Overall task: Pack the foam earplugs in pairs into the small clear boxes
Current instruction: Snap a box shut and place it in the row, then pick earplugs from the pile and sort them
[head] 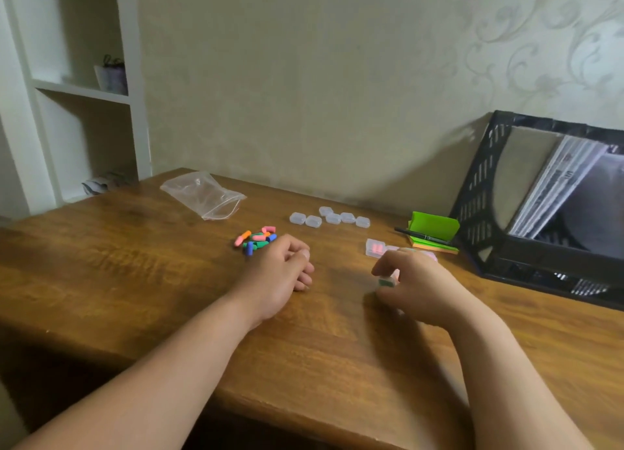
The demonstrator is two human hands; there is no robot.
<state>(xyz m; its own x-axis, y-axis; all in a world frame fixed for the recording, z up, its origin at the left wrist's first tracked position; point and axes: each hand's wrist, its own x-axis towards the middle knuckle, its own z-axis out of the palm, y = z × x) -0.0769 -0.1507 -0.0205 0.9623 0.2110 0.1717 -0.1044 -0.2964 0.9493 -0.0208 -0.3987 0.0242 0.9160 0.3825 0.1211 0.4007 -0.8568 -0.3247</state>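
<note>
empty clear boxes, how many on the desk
6 empty boxes in a loose row near the wall: two at left, one behind, three at right. The right hand may hide others.

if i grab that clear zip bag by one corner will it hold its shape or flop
Probably floppy: the zip bag lies wrinkled and slack on the table, so it would likely droop from one corner. It looks thin and empty, so likely very light. Pushed, its glossy film may slide rather than tip.

Single head view, wide-angle, close above desk (135,280), facing forward-down toward wall (304,78); edges seemingly warped.
</note>
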